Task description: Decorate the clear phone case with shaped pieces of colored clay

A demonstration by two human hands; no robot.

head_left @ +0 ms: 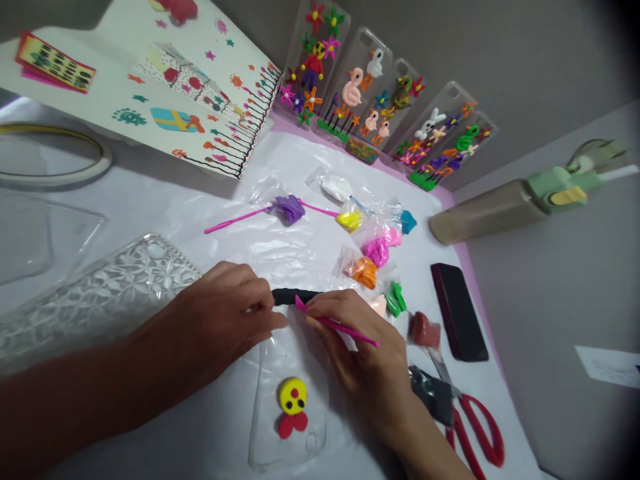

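Clear phone case [270, 363] lies flat at near middle, yellow face [293, 382] and red bow [285, 427] on it; black roll [287, 297] by its far end, between the hands; right hand [360, 340] has fingers clamped on pink tool [350, 329], tip at the roll; left hand [225, 300] at the roll's left end, fingers bent, thumb slightly apart, cannot tell if gripping; patterned case [150, 280] to the left; purple clay [290, 209] farther off, orange clay [364, 272] right of it; scissors [466, 402] near right, dark phone [459, 312] beyond; bottle [490, 212] far right; decorated cases [353, 87] along the far side.
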